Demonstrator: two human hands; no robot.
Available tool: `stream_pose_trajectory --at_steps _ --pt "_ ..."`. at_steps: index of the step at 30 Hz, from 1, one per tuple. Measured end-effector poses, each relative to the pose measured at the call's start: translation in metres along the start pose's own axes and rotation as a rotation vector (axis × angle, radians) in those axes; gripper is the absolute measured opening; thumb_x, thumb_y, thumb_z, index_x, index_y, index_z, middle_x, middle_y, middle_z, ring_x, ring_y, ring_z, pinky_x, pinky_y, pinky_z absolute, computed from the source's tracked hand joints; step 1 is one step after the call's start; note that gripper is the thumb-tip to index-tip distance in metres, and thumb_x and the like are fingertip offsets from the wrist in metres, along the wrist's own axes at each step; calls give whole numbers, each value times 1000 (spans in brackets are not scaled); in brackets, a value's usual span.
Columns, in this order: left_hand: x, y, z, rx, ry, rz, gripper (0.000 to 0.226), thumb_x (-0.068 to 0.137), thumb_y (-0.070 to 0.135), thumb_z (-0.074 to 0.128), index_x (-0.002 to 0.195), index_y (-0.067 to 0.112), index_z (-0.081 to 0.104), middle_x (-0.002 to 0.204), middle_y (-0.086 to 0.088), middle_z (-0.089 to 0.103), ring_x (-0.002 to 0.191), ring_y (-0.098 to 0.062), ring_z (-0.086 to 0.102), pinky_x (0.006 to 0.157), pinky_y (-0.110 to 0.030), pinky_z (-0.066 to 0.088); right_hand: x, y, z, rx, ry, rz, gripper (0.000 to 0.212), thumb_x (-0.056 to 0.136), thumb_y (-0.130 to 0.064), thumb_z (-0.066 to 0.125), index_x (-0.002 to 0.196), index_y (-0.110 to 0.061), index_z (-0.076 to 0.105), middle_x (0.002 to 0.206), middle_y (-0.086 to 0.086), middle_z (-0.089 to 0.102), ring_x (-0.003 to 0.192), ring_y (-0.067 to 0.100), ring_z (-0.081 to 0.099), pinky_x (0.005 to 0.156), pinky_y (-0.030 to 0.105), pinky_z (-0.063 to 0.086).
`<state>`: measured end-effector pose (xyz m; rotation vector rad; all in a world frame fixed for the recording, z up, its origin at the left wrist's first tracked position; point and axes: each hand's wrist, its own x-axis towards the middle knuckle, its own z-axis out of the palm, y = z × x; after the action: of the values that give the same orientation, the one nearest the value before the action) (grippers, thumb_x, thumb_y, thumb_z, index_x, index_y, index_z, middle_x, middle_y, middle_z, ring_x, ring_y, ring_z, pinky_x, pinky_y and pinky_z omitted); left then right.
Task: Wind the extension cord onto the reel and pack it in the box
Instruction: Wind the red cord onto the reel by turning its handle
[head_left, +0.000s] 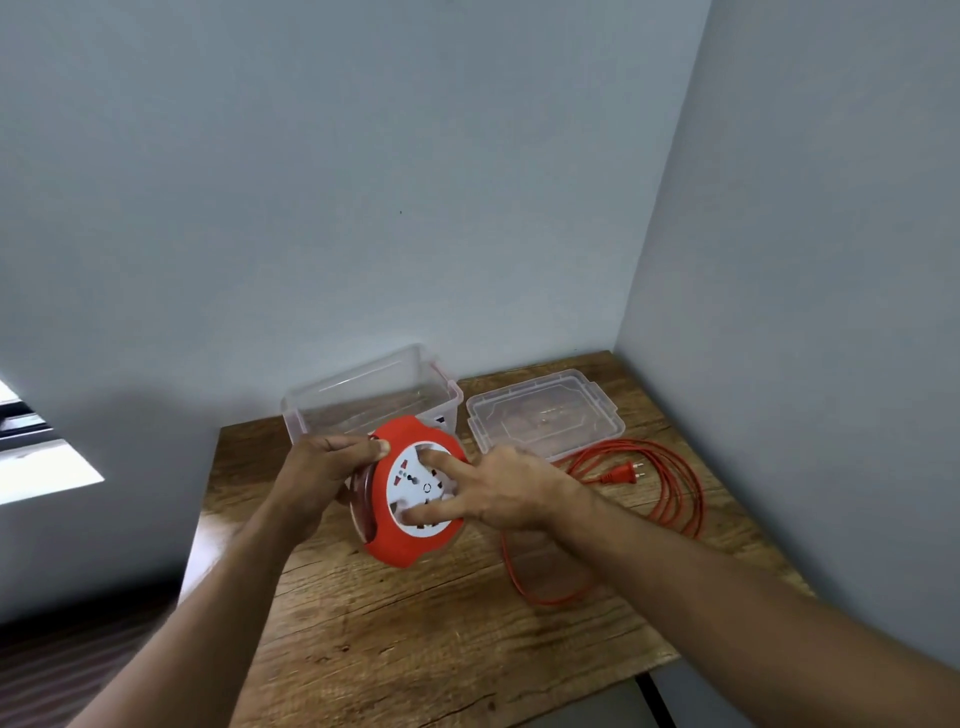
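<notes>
A round red reel (402, 545) with a white socket face is held above the wooden table (415, 623), tilted toward me. My left hand (322, 478) grips its left rim. My right hand (498, 488) has its fingers spread on the white face, fingertips in the recesses. The orange cord (670, 483) lies in loose loops on the table to the right, running under my right forearm to the reel. Its plug (621, 474) rests inside the loops. A clear plastic box (363, 400) stands open behind the reel.
The box's clear lid (545, 410) lies flat to the right of the box, near the cord loops. Grey walls meet in a corner behind the table and close off its right side. The table's left edge drops to a dark floor.
</notes>
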<state>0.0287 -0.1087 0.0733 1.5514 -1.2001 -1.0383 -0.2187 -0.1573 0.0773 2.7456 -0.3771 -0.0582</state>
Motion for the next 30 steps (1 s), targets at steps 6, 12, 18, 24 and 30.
stream_pose_trajectory --at_steps 6,12,18,24,30 --pt "0 4 10 -91 18 6 13 88 23 77 80 19 86 68 -12 78 58 -19 72 50 -28 55 11 -9 9 99 75 246 64 93 -47 60 147 -40 26 131 22 57 72 36 69 49 40 55" --pt "-3 1 25 -182 -74 37 10 86 16 79 93 18 86 84 -8 84 72 -24 81 57 -30 62 37 -45 5 1167 328 1357 67 77 -57 65 135 -28 45 102 7 72 80 28 72 68 38 59" --pt "-6 -12 27 -121 -37 57 7 86 19 80 87 16 86 84 -19 79 69 -32 70 56 -36 58 34 -56 -6 1998 311 1564 29 96 -39 58 96 -10 60 64 9 73 42 18 63 36 26 48" --pt "0 -15 19 -162 30 -6 11 86 18 79 79 13 86 77 -27 73 70 -33 62 60 -37 50 -7 -47 10 571 207 690 47 90 -27 62 134 -31 47 136 11 58 87 36 70 67 41 55" --pt "6 -18 12 -72 -49 -46 17 83 30 81 81 15 86 85 -31 75 71 -33 69 70 -44 51 -14 -28 12 210 -59 148 55 103 -18 46 150 -43 32 161 25 19 68 39 65 46 37 47"
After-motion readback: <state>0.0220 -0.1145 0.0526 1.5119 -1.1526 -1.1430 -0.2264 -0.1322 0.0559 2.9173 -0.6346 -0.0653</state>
